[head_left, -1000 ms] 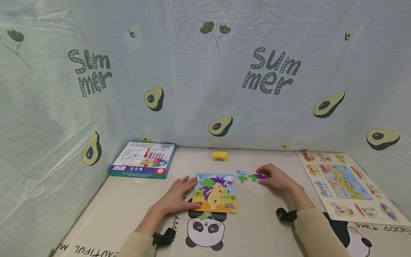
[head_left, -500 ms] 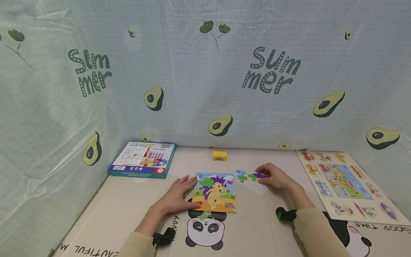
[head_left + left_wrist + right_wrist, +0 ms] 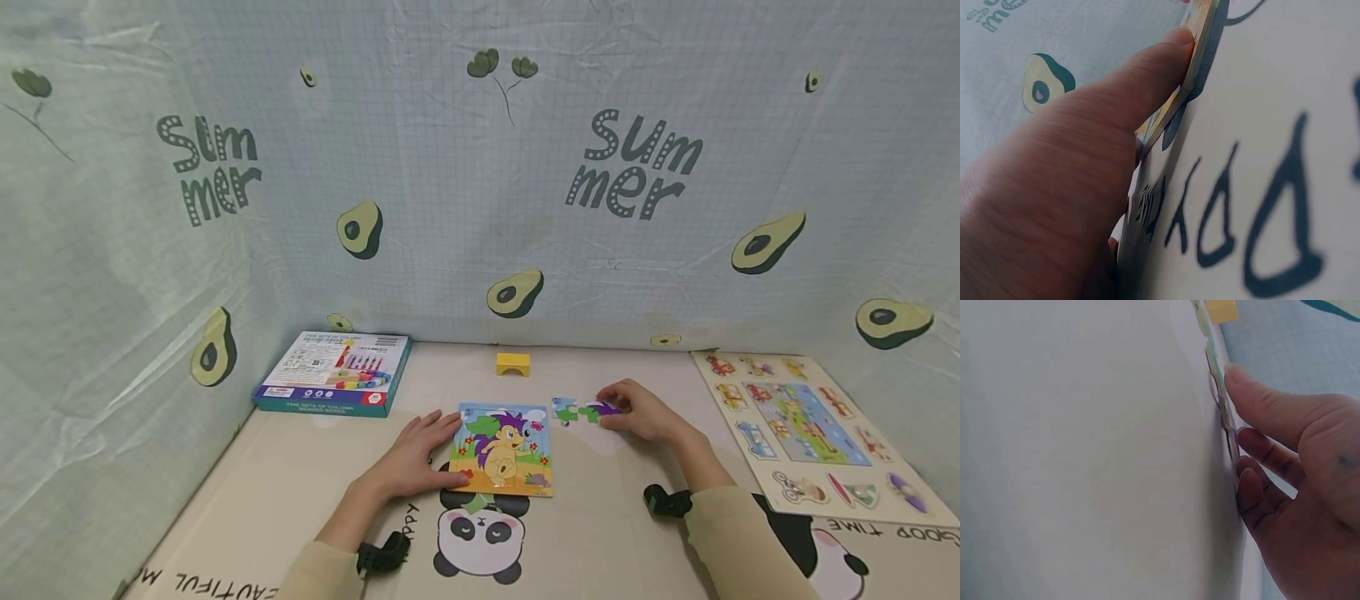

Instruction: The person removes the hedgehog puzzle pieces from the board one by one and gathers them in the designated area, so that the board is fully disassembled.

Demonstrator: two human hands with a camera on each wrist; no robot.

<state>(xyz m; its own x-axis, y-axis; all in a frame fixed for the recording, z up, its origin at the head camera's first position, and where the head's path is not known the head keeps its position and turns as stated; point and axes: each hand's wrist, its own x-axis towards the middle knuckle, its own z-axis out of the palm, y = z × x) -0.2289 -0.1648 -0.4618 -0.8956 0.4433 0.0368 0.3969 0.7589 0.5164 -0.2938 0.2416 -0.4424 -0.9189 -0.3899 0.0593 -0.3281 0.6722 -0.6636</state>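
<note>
A square hedgehog jigsaw puzzle (image 3: 504, 454) lies in front of me on the light tabletop. My left hand (image 3: 412, 458) rests along its left edge, fingers spread, with the thumb on the lower left corner. The left wrist view shows that thumb (image 3: 1141, 75) against the edge of the board (image 3: 1200, 47). To the right of the board, my right hand (image 3: 641, 414) holds a green and purple puzzle piece (image 3: 600, 411) flat on the table between thumb and curled fingers. Beside it lies a blue and green puzzle piece (image 3: 564, 410). The right fingers partly cover the purple piece.
A yellow arch block (image 3: 513, 365) stands behind the board. Back left is a flat boxed bead set (image 3: 333, 373). A large wooden picture puzzle board (image 3: 817, 442) lies on the right. A printed curtain (image 3: 450, 167) encloses the table's back and sides.
The right thumb has shifted very slightly to the left on the piece. The left hand, the board and the other things stay where they were.
</note>
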